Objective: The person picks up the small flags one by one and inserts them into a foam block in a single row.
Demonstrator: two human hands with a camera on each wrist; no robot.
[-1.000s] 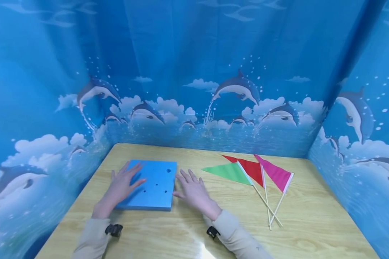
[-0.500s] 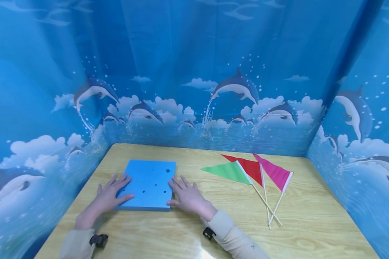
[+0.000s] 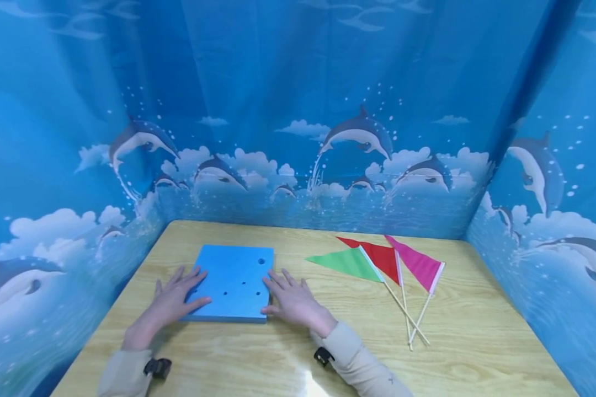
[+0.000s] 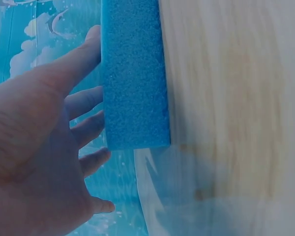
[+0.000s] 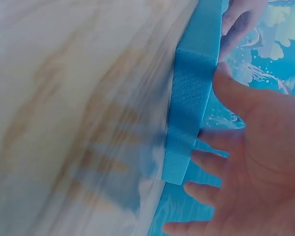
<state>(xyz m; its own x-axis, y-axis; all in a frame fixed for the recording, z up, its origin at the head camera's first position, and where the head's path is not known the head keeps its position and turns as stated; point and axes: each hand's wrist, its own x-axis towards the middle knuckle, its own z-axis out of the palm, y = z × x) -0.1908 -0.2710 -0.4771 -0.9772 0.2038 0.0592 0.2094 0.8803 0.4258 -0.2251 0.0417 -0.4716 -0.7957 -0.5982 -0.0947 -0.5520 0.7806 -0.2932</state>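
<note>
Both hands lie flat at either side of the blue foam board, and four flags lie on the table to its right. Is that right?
Not quite: the head view shows three flags, green, red and pink, not four. The left hand and right hand do lie flat at either side of the blue foam board.

Our left hand (image 4: pixel 37 142) open beside the blue foam block (image 4: pixel 133 73), thumb lying along its edge, fingers spread, we see blurred wooden table (image 4: pixel 236 113) at right

No text, label, brand, number or sign can be read in any view
</note>
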